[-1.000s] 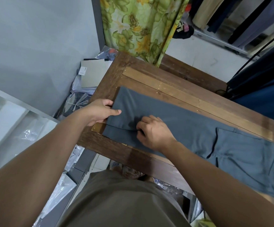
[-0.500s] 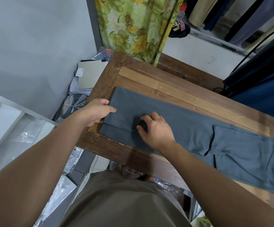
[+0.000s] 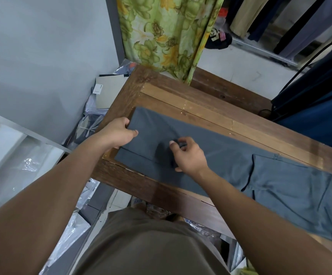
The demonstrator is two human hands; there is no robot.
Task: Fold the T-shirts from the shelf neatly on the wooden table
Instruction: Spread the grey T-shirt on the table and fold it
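On the table (image 3: 210, 108), one T-shirt (image 3: 230, 155) lies lengthwise, left to right; left hand (image 3: 119, 133) grips its end, right hand (image 3: 189, 155) apparently pinches cloth.

Grey T-shirt (image 3: 230, 155) on wooden table (image 3: 210, 108), both hands pinching its hem end

Small white tag (image 3: 98, 89) on grey card (image 3: 110, 92) left of table (image 3: 218, 92): dark print, too small to read; pale lettering on dark garment (image 3: 217, 39) on floor beyond curtain (image 3: 167, 30): blurred, unreadable; no other text legible
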